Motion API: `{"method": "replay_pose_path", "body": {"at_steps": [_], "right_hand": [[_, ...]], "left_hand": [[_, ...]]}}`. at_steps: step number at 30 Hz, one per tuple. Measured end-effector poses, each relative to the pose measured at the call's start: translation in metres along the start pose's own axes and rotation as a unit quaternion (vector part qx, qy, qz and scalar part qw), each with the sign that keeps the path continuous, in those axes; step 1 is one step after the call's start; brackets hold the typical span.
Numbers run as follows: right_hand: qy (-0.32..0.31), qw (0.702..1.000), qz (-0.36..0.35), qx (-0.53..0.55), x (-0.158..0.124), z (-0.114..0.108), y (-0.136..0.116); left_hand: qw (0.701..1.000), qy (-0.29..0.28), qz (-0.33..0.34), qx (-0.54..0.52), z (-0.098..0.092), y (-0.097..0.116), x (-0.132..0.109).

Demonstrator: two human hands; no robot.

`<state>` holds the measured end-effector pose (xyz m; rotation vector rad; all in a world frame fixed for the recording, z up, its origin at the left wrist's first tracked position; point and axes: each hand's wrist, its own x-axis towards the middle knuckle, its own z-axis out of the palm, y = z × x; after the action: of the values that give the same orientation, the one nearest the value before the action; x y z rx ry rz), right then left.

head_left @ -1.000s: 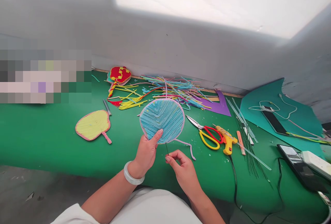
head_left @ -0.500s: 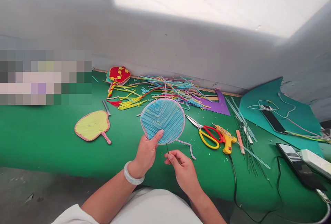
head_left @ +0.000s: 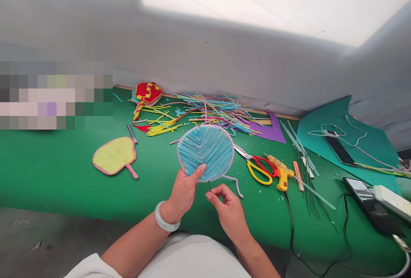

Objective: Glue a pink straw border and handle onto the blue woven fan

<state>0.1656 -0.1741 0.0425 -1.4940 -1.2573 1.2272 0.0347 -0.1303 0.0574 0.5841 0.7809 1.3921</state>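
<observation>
A round fan (head_left: pixel 208 149) covered in blue pipe cleaners with a pale pink rim is held up over the table. My left hand (head_left: pixel 184 190) grips its lower left edge, thumb on the front face. A thin dark wire (head_left: pixel 209 185) sticks out below the fan, and my right hand (head_left: pixel 226 207) pinches it between thumb and fingertips. On the table behind and to the right of the fan lies a bent lilac pipe cleaner (head_left: pixel 236 184). To the left, a yellow fan (head_left: pixel 114 157) with a pink rim and twisted handle lies flat.
Scissors (head_left: pixel 260 169) and a yellow glue gun (head_left: pixel 281 173) lie to the right, its cord running off the front. Beyond are green wires (head_left: pixel 310 196), a phone (head_left: pixel 366 201) and teal sheet (head_left: pixel 316 134). Loose pipe cleaners (head_left: pixel 218 111) and a red fan (head_left: pixel 147 93) lie at the back.
The blue fan has shifted slightly right and down with my left hand. My right hand keeps its pinch on the wire, nearly in place.
</observation>
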Motion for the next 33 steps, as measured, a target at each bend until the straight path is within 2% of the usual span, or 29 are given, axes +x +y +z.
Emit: {"method": "replay_pose_path", "body": {"at_steps": [18, 26, 33], "right_hand": [[-0.052, 0.998, -0.01, -0.027, -0.005, 0.004, -0.001], [-0.026, 0.999, -0.004, -0.035, -0.006, 0.003, -0.001], [-0.06, 0.998, 0.001, -0.036, -0.008, 0.004, -0.002]], "left_hand": [[0.997, 0.061, 0.017, -0.037, 0.001, 0.01, 0.005], [0.996, 0.066, 0.028, -0.048, -0.002, 0.011, 0.007], [0.996, 0.068, 0.035, -0.047, -0.003, 0.015, 0.008]]}}
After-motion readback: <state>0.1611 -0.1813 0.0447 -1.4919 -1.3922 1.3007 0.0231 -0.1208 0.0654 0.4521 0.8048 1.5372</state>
